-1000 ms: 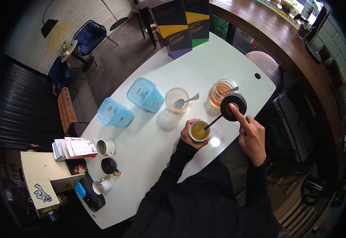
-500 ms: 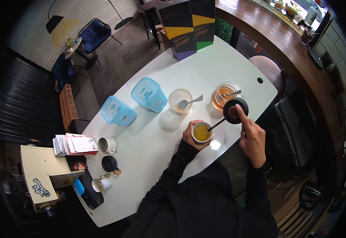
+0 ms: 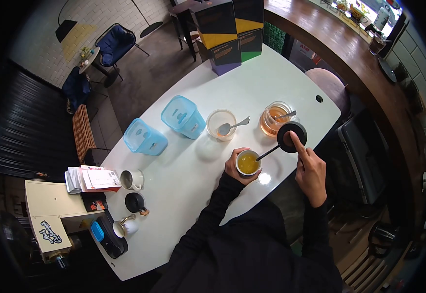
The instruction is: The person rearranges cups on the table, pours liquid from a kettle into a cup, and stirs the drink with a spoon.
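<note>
My left hand (image 3: 237, 171) is wrapped round a white cup (image 3: 248, 162) of yellow liquid, low over the white table (image 3: 188, 195). A black stirring tool with a round head (image 3: 291, 137) slants down, its thin rod entering the liquid. My right hand (image 3: 309, 171) holds that tool from the right, index finger stretched over its head; the other fingers are curled. Just behind the tool's head stands a glass jug (image 3: 270, 126) of amber liquid with a spoon. Left of the jug, a clear tub (image 3: 218, 134) holds another spoon.
Two blue plastic containers (image 3: 147, 141) (image 3: 188, 122) stand left of the tub. Several mugs (image 3: 132, 179), papers (image 3: 98, 178) and a black tray (image 3: 113, 239) lie at the left end. Dark boxes (image 3: 226, 56) stack at the far edge. A wooden counter (image 3: 340, 46) curves along the right.
The view has shifted slightly, so the table objects appear a little further right than a second ago. Both hands keep their holds, and the rod stays in the cup.
</note>
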{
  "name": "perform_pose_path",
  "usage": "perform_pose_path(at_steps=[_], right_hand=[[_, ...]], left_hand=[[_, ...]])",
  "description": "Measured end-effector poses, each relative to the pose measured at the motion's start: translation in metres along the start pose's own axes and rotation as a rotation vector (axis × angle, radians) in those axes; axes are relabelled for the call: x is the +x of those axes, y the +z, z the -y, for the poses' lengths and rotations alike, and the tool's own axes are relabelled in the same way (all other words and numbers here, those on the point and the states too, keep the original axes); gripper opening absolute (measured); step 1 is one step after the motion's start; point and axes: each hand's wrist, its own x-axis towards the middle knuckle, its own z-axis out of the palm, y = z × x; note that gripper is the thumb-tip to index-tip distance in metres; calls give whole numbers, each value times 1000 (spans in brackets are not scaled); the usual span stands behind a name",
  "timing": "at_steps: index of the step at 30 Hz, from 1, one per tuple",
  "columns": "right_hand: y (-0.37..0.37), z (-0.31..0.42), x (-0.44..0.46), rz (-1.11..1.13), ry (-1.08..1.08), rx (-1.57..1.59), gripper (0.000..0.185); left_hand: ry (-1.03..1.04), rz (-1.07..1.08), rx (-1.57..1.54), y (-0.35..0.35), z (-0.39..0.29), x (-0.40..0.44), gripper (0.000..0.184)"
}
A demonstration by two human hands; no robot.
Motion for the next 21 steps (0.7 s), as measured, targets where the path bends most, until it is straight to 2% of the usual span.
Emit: perform_pose_path(at_steps=[5,21], right_hand=[[4,2,-2,-52,29,80,90],[5,6,2,-4,0,89,90]], left_hand=[[2,23,27,-3,-3,1,71],[-39,-8,-29,0,-5,0,72]])
